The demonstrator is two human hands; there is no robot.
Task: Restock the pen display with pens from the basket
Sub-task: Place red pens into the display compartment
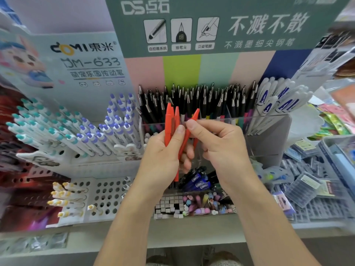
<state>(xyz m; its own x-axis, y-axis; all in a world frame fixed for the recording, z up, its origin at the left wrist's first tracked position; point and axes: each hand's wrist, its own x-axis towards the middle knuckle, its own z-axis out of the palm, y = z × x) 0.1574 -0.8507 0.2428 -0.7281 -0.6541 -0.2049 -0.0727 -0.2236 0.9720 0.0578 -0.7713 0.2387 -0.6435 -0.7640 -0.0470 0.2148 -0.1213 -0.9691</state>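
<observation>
Both bare forearms reach up from the bottom edge, and the hands meet in front of the display. Her or his left hand (163, 150) grips a small bunch of red pens (170, 125) upright, fingers curled round the barrels, thumb pressed on the front. The right hand (217, 144) pinches one slanted red pen (189, 131) from that bunch between thumb and forefinger.

Right behind the pens stands a clear acrylic pen display (269, 120) packed with black-capped pens (192, 100); white pens with blue lettering (276, 104) fill its right end. Below the hands, dark blue pens (197, 179) lie in a lower compartment, with small erasers (199, 206) in front.

To the left, white perforated racks (107, 192) hold teal-topped pens (36, 123), purple-topped pens (115, 123) and a few yellow-topped pens (61, 194).

The green header card (211, 25) reads "DS 点石" and "不溅不散". The pale card (86, 60) at left reads "DOMI 東米" and "DM-633".
</observation>
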